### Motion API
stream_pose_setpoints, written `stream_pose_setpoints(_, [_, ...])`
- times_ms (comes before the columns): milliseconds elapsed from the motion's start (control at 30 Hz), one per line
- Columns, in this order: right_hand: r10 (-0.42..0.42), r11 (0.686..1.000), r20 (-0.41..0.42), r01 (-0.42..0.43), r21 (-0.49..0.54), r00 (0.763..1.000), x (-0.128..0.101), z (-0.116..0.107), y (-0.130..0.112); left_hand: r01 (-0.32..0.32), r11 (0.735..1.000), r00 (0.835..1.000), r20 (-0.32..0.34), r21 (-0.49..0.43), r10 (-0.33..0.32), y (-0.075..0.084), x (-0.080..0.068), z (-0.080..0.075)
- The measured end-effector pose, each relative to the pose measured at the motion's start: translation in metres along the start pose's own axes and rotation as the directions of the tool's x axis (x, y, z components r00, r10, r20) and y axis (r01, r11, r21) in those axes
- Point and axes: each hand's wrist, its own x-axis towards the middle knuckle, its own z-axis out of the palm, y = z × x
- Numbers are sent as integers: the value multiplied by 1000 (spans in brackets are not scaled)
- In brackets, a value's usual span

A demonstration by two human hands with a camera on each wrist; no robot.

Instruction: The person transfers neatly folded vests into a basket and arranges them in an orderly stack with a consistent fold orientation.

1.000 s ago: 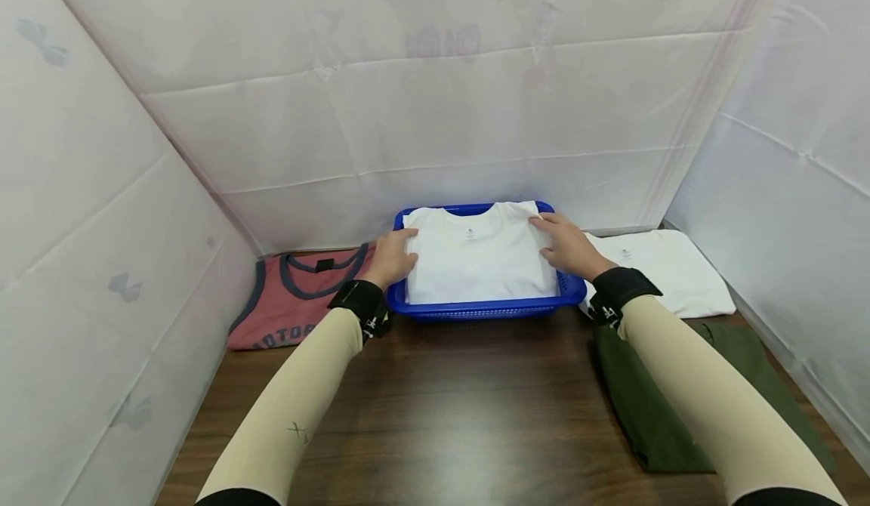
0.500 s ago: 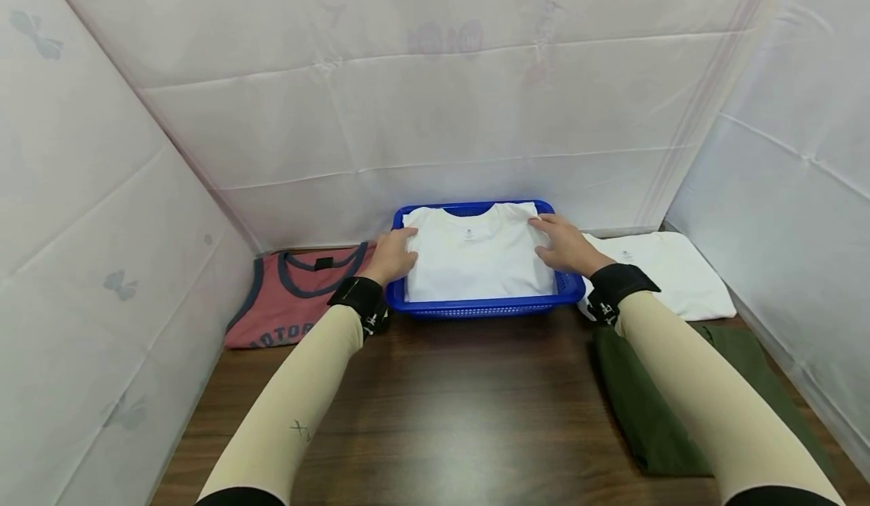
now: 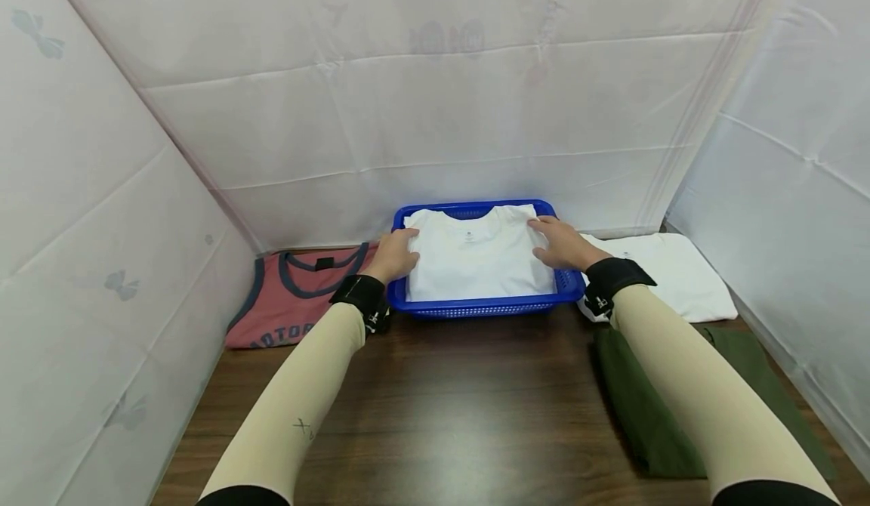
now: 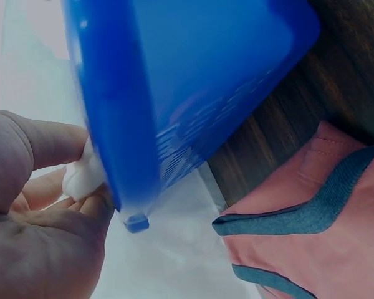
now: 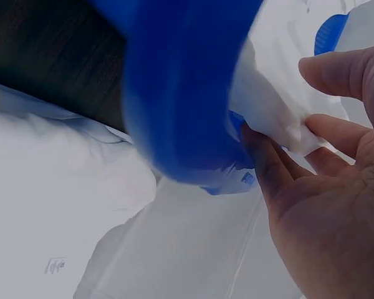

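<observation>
A folded white T-shirt (image 3: 479,268) lies in a blue plastic basket (image 3: 479,310) against the back wall. At its left edge, my left hand (image 3: 394,255) pinches a bunched fold between thumb and fingers, right beside the basket rim (image 4: 115,106) in the left wrist view. My right hand (image 3: 564,244) is at the shirt's upper right corner. In the right wrist view the loose white corner (image 5: 280,128) lies among its extended fingers (image 5: 268,159), while the thumb stands apart. The fingertips of this hand are close to the rim.
To the left lies a folded red shirt (image 3: 299,313) with dark trim. Right of the basket is another folded white T-shirt (image 3: 680,279), with a folded dark green garment (image 3: 748,385) nearer me. White sheeting walls (image 3: 435,113) enclose the brown wooden table (image 3: 462,415).
The white T-shirt's upper edge has shifted slightly toward me in the basket, and my right hand has moved slightly left. The left hand stays almost where it was.
</observation>
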Motion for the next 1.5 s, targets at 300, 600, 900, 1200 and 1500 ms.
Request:
stream_pose_setpoints(300, [11, 1000, 31, -11, 1, 999, 1, -1, -3, -24, 1000, 1000, -7, 10, 24, 1, -2, 0])
stream_pose_setpoints(600, [28, 1000, 51, -29, 6, 998, 0, -3, -5, -36, 999, 999, -15, 39, 37, 1, -4, 0])
stream_pose_setpoints(900, [74, 997, 75, -76, 13, 994, -2, -4, -4, -53, 998, 998, -30, 28, 54, 2, -4, 0])
stream_pose_setpoints(1200, [77, 997, 69, -79, 24, 995, -1, -3, -3, -117, 993, 992, -55, -5, 117, -1, -5, 1])
stream_pose_setpoints(1500, [53, 998, 55, -54, 10, 997, 0, 2, -1, -119, 993, 991, -60, -10, 118, -5, -7, 4])
